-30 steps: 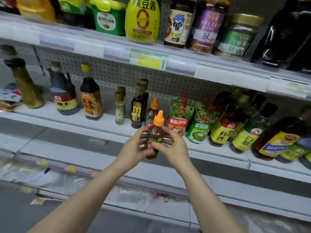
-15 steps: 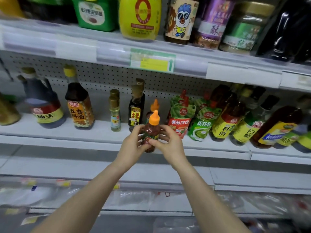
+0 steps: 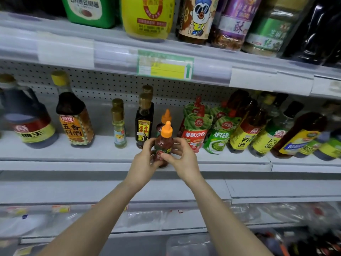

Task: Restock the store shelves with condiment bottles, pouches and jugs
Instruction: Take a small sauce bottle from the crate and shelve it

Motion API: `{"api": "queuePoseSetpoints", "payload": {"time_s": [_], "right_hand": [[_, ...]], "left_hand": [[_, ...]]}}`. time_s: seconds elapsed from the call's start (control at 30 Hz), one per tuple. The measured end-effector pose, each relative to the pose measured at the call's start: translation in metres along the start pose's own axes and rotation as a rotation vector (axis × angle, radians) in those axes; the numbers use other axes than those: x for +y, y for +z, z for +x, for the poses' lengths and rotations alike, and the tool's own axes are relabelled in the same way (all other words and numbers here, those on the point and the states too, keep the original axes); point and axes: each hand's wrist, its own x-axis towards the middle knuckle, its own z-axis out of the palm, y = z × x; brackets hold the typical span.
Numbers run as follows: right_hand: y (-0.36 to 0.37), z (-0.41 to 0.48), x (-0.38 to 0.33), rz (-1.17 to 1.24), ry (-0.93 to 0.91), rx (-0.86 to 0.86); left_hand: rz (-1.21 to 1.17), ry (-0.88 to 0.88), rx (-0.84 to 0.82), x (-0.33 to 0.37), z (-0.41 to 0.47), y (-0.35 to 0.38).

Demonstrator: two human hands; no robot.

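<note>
A small red sauce bottle with an orange nozzle cap is held upright between both hands at the front lip of the middle shelf. The left hand is curled round the bottle's left side, and its fingers are wrapped towards the back. The right hand grips the other side, with the thumb pressed on the label and the fingers bent behind. The bottle's base is level with the shelf's front edge; whether it rests on the shelf cannot be told. Just behind the fingers a second orange-capped bottle is seen, mostly hidden by the held one. Just left of the left fingers a dark square bottle with a gold cap is placed, and further left a slim pale oil bottle, a brown cooking wine bottle and a dark soy sauce jug. Just right of the right fingers a red tomato sauce pouch is stood, with a green pouch beside it and a leaning row of yellow-labelled bottles beyond. Above the fingers a green and yellow price tag is fixed to the upper shelf rail.
</note>
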Motion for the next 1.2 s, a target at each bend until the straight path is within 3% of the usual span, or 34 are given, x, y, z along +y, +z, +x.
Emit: {"api": "queuePoseSetpoints", "payload": {"time_s": [0.4,1.2], "right_hand": [[0.001,0.009,0.005,0.015,0.037,0.016],[0.004,0.045,0.016,-0.066,0.094,-0.022]], "left_hand": [[0.183,-0.019,-0.062,-0.005,0.019,0.006],[0.242,-0.020,0.051,-0.010,0.059,0.030]]}}
